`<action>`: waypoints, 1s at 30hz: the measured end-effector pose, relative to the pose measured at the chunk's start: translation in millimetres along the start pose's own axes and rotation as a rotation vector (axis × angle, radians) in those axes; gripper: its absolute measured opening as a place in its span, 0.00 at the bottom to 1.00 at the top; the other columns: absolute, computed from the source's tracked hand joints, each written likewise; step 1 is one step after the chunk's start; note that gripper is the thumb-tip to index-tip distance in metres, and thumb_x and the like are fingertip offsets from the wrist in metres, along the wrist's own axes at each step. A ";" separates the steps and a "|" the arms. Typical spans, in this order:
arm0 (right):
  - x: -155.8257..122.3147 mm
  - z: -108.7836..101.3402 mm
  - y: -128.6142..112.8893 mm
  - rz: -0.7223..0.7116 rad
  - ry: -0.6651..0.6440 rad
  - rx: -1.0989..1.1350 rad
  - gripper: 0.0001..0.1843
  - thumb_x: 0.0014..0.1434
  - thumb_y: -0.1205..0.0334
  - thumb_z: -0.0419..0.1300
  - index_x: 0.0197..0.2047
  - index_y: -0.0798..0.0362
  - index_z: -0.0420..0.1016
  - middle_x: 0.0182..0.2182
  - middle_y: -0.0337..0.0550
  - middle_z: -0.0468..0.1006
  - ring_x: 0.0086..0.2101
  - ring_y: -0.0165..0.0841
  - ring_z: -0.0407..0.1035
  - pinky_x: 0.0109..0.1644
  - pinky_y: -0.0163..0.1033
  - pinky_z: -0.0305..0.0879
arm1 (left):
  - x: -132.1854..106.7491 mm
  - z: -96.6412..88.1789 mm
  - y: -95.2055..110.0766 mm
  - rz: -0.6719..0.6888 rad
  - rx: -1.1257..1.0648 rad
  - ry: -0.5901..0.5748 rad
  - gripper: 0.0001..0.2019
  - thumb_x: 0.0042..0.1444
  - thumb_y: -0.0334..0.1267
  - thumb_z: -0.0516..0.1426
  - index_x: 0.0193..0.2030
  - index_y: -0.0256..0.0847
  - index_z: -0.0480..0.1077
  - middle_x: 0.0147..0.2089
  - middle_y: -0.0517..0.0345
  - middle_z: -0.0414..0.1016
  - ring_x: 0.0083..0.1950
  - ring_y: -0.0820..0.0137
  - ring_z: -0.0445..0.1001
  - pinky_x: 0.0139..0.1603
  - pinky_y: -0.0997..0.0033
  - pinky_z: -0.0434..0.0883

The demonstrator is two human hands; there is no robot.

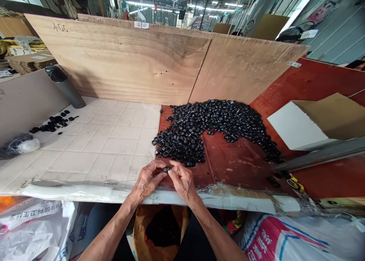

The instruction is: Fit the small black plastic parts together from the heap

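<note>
White tile, red plywood — black rings heaped, wooden backboard, workshop beyond

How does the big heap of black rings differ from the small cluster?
The heap of black rings is far larger than the small cluster. The heap lies on a red-brown board, the cluster on white tiles. The heap spreads in a wide arc, the cluster in a loose patch. Both are black rings.

Black part half hidden by fingers
</note>
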State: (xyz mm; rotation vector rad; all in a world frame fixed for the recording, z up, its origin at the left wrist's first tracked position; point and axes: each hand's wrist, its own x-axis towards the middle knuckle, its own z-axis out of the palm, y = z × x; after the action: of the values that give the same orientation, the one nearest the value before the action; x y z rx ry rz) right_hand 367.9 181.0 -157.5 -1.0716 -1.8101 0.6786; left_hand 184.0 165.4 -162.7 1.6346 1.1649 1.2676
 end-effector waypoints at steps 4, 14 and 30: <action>0.3 -4.0 -5.4 0.033 -0.035 0.046 0.23 0.72 0.52 0.54 0.25 0.50 0.70 0.20 0.37 0.69 0.22 0.30 0.63 0.31 0.36 0.60 | -0.5 1.0 -3.0 -0.060 -0.053 0.030 0.08 0.63 0.37 0.63 0.49 0.43 0.74 0.48 0.55 0.79 0.46 0.68 0.80 0.51 0.68 0.79; 2.9 -6.0 -3.9 0.070 -0.021 0.139 0.09 0.64 0.55 0.62 0.40 0.51 0.77 0.31 0.40 0.78 0.30 0.33 0.71 0.36 0.36 0.68 | 0.7 1.1 8.5 -0.138 -0.142 -0.027 0.08 0.63 0.38 0.63 0.48 0.42 0.73 0.46 0.55 0.80 0.46 0.66 0.82 0.52 0.66 0.79; -20.5 -0.9 -24.9 0.182 -0.032 0.209 0.10 0.65 0.54 0.59 0.43 0.51 0.76 0.28 0.38 0.77 0.23 0.30 0.70 0.28 0.33 0.67 | -22.3 7.6 12.7 -0.268 -0.400 -0.044 0.18 0.60 0.47 0.67 0.50 0.42 0.69 0.43 0.55 0.82 0.40 0.65 0.83 0.45 0.66 0.80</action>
State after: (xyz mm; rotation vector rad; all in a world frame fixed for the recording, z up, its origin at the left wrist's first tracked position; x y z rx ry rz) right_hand 363.6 151.2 -146.0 -1.0967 -1.6391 0.9768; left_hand 191.9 140.0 -159.1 1.1666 0.9880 1.1927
